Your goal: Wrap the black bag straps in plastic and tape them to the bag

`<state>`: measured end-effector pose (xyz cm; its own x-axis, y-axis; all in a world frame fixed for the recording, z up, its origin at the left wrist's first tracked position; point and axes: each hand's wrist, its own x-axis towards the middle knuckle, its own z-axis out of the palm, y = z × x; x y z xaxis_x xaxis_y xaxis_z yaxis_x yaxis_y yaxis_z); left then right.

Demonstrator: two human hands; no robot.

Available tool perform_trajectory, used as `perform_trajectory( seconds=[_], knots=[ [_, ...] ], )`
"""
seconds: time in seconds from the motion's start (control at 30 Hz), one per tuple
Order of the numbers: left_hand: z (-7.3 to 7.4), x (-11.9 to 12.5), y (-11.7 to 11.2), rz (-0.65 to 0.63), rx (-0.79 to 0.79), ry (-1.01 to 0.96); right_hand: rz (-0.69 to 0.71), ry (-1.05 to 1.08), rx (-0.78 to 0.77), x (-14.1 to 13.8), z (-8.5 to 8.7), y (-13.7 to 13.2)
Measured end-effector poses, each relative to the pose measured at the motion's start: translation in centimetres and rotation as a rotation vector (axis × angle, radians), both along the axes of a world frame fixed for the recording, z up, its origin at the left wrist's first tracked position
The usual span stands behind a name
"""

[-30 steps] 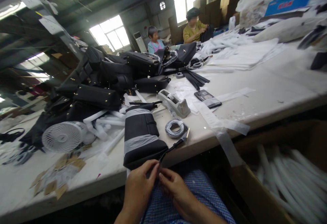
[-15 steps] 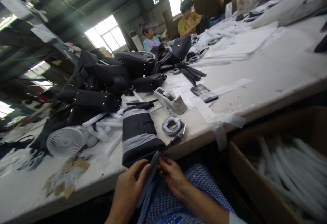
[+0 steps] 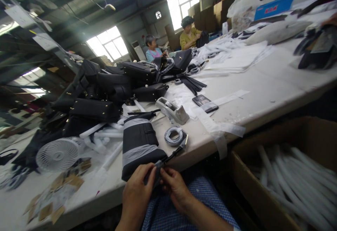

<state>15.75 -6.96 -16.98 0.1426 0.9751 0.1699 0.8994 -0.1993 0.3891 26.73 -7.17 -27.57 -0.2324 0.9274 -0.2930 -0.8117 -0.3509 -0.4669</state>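
A black handbag (image 3: 139, 143) with grey wrapping bands lies at the near edge of the white table (image 3: 263, 87). A black strap (image 3: 172, 153) with a metal clasp runs from the bag's front end out over the table. My left hand (image 3: 137, 194) and my right hand (image 3: 173, 187) meet just below the bag, over my lap in blue checked cloth. Both hands pinch the near end of the strap, fingers closed on it. A grey piece hangs between my fingers; what it is I cannot make out.
A pile of black handbags (image 3: 105, 87) covers the table's left. Nearby lie a small white fan (image 3: 59, 153), a tape dispenser (image 3: 173, 110), a coil of grey tape (image 3: 173, 136) and a phone (image 3: 204, 103). A cardboard box (image 3: 289, 175) of white tubes stands at right. Two people sit far back.
My hands stayed together on the strap end, shifting slightly and closing in again after briefly spreading a grey piece. The view has swung a little.
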Motion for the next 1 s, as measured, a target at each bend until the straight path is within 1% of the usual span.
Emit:
perform_trajectory(
  seconds=[0.2, 0.3, 0.37, 0.53, 0.7, 0.8, 0.9, 0.93, 1.0],
  knots=[
    [-0.3, 0.6, 0.5, 0.047, 0.018, 0.052, 0.009, 0.032, 0.003, -0.3, -0.1, 0.2],
    [-0.5, 0.7, 0.8, 0.034, 0.051, 0.06, 0.02, 0.021, 0.009, -0.1, 0.1, 0.4],
    [-0.8, 0.7, 0.9, 0.006, 0.095, 0.059, 0.011, 0.005, 0.007, -0.1, 0.1, 0.6],
    [-1.4, 0.3, 0.4, -0.09, 0.162, 0.048, -0.064, -0.02, -0.03, -0.5, 0.4, 0.7],
    [-1.9, -0.1, 0.2, -0.18, 0.347, 0.07, -0.123, -0.009, -0.068, -1.1, 1.0, 0.3],
    [-2.0, -0.2, 0.2, -0.22, 0.42, 0.117, -0.125, 0.031, -0.105, -1.2, 1.4, 0.2],
    [-2.1, -0.5, 0.0, -0.239, 0.421, 0.143, -0.118, 0.051, -0.117, -1.2, 1.6, 0.2],
    [-2.1, -0.6, 0.0, -0.228, 0.408, 0.139, -0.118, 0.05, -0.119, -1.1, 1.7, 0.2],
    [-2.3, -0.8, -0.1, -0.164, 0.371, 0.105, -0.116, 0.044, -0.116, -1.1, 1.7, 0.3]
  ],
)
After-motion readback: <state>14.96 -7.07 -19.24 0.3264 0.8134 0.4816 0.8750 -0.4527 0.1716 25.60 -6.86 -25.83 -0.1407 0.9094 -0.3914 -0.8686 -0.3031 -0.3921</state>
